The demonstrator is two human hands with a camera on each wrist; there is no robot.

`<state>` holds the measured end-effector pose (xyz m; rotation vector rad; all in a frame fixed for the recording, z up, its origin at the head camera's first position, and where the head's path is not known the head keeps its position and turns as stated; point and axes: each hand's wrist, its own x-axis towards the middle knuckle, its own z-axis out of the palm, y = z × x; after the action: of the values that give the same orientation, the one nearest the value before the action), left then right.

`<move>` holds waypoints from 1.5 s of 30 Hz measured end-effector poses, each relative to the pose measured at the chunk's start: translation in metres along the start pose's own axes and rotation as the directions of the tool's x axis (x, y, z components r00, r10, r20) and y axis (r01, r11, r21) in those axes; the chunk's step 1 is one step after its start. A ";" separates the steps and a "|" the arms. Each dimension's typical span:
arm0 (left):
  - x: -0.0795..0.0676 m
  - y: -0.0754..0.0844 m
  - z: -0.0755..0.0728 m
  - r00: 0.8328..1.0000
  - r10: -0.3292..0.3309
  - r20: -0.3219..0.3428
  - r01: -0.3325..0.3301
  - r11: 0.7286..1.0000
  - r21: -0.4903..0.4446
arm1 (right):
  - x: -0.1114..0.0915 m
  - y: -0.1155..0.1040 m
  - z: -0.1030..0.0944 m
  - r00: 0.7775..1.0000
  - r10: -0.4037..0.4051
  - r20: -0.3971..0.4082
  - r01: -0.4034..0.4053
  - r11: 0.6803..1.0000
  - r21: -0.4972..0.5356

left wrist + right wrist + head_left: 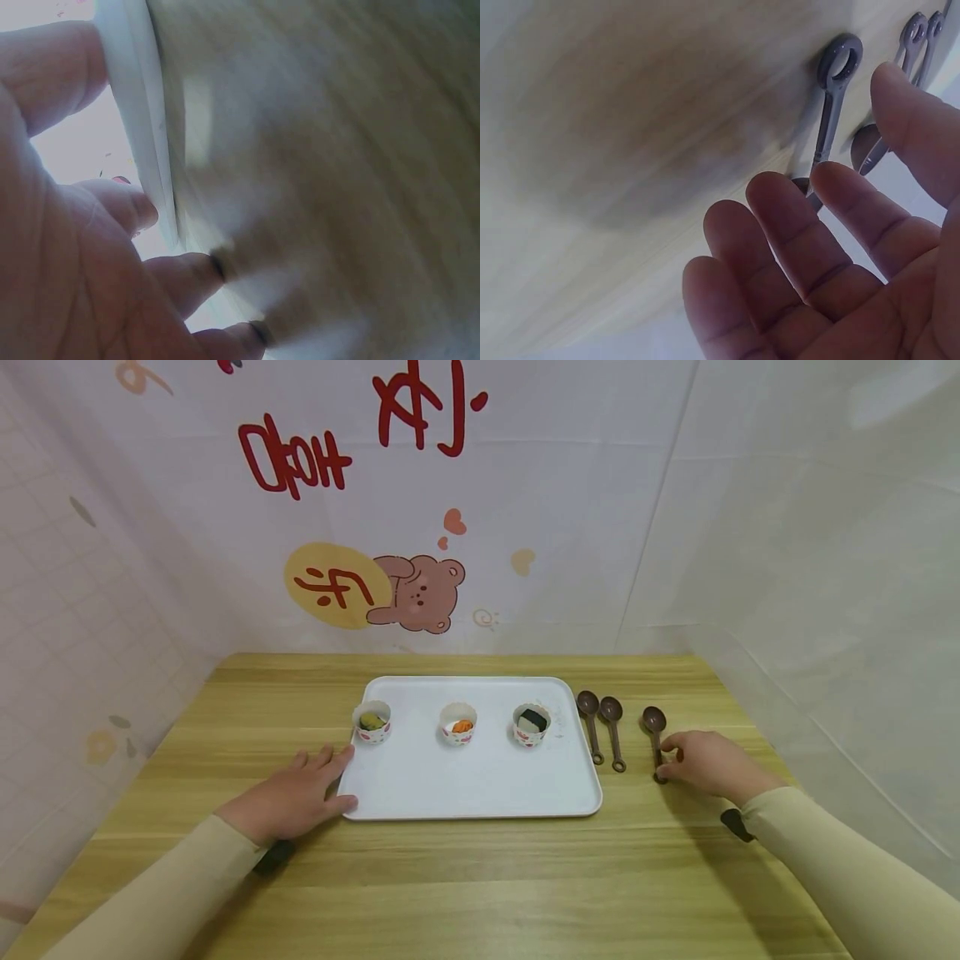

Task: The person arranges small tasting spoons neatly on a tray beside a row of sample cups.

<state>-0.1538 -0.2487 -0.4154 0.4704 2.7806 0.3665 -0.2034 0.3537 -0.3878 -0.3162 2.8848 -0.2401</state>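
My left hand (292, 795) rests at the left edge of a white tray (465, 789), its fingers spread along the rim. In the left wrist view, the thumb and a finger overlap the tray's rim (142, 97) while the other fingertips touch the wood. On the right, my right hand (708, 764) is beside the handle of the rightmost brown measuring spoon (654, 720). From the right wrist, that spoon's ringed handle (828, 124) shows between the parted thumb and forefinger, with the fingers loosely bent. Its bowl is mostly hidden there behind the fingertips.
Three patterned paper cups stand on the tray: one with green food (372, 722), one with orange food (462, 726), one with a black-and-white piece (532, 721). Two more brown spoons (588, 703) (612, 710) lie by the tray's right edge. Behind the wooden table (465, 893) hangs a printed cloth (562, 485).
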 end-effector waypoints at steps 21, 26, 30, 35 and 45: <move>-0.001 0.002 -0.002 1.000 -0.006 0.018 0.007 1.000 -0.010 | -0.002 0.001 0.006 1.000 -0.003 0.015 0.003 1.000 -0.010; -0.001 0.002 -0.003 1.000 -0.005 0.019 0.006 1.000 -0.020 | -0.003 -0.001 0.006 1.000 -0.008 0.013 0.008 1.000 -0.023; -0.002 0.002 -0.003 1.000 -0.005 0.019 0.006 1.000 -0.022 | -0.003 -0.003 0.006 1.000 -0.006 0.017 0.006 0.999 -0.033; -0.002 0.002 -0.003 1.000 -0.007 0.018 0.007 1.000 -0.021 | -0.002 -0.002 0.007 1.000 -0.017 0.009 0.017 0.999 -0.039; -0.001 0.002 -0.002 1.000 0.002 0.012 -0.001 1.000 -0.010 | 0.001 -0.004 0.008 1.000 0.004 0.026 -0.003 1.000 -0.008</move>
<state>-0.1530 -0.2480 -0.4122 0.4709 2.7662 0.3762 -0.2019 0.3482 -0.3950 -0.3134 2.8607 -0.2220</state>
